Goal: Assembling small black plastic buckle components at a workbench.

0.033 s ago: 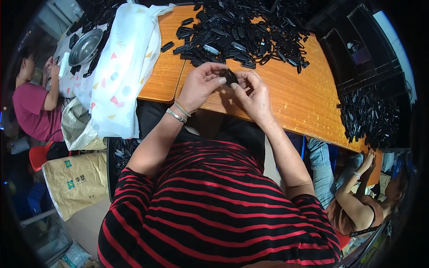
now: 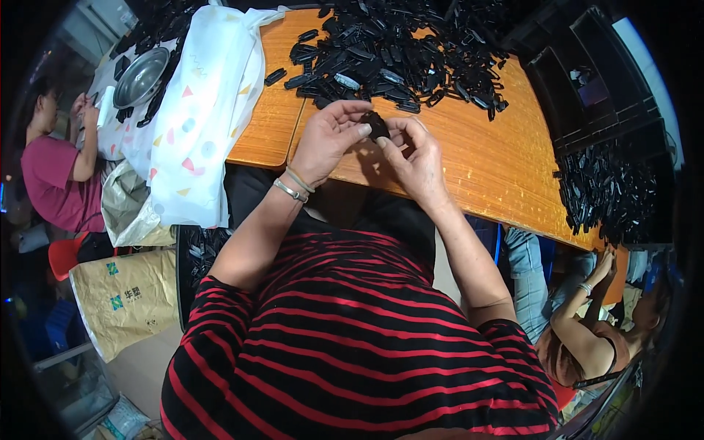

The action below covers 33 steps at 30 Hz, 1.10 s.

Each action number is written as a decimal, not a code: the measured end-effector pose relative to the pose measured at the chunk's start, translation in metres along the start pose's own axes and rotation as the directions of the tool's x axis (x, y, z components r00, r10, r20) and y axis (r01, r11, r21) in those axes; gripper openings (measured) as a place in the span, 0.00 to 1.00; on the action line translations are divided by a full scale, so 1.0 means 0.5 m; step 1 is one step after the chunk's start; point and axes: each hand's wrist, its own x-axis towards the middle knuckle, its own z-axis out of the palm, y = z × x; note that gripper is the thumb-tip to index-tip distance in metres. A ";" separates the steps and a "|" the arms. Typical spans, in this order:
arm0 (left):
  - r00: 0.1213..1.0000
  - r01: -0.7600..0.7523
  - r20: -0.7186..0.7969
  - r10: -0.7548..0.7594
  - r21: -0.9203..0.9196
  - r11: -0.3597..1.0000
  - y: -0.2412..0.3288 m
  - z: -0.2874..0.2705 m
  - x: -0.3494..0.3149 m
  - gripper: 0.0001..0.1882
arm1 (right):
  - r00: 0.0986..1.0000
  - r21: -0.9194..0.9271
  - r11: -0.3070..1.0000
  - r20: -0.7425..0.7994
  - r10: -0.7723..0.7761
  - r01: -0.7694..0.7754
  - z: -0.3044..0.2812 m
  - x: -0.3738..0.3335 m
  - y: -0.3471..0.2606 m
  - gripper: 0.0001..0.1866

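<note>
Between my two hands, above the near edge of the wooden table (image 2: 455,158), is a small black plastic part (image 2: 377,126). My left hand (image 2: 330,139) pinches its left side with thumb and fingers. From the right, the thumb and fingers of my right hand (image 2: 416,152) close on the same part. Its exact kind is too small and dark to make out. Just beyond my fingers lies a large heap of black plastic parts (image 2: 411,55), with a few shinier pieces among them.
A white patterned cloth (image 2: 202,125) covers the table's left, beside a metal bowl (image 2: 141,77). More black parts (image 2: 609,191) are piled at the right near a black crate (image 2: 579,81). One person (image 2: 62,169) sits at the left, another (image 2: 587,337) at the lower right. A paper sack (image 2: 125,301) lies left.
</note>
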 end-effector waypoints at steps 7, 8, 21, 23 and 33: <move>0.994 0.066 -0.076 -0.085 -0.223 0.973 -0.034 0.006 -0.031 0.14 | 0.995 0.107 0.992 -0.088 -0.054 0.063 0.017 -0.019 -0.016 0.11; 0.994 0.054 -0.086 -0.073 -0.209 0.976 -0.027 0.008 -0.032 0.14 | 0.996 0.084 0.996 -0.083 -0.036 0.043 0.014 -0.020 -0.020 0.11; 0.991 -0.044 -0.123 0.051 0.056 0.997 -0.010 0.009 -0.049 0.15 | 0.970 -0.118 0.966 -0.062 -0.237 0.228 0.016 -0.012 -0.018 0.12; 0.992 -0.064 -0.108 0.069 0.056 0.996 -0.014 0.019 -0.058 0.14 | 0.965 -0.131 0.962 -0.070 -0.251 0.241 0.026 -0.021 -0.011 0.12; 0.992 -0.116 -0.044 0.122 0.115 0.987 0.005 0.031 -0.078 0.13 | 0.976 -0.071 0.977 -0.070 -0.204 0.199 0.077 -0.056 -0.012 0.22</move>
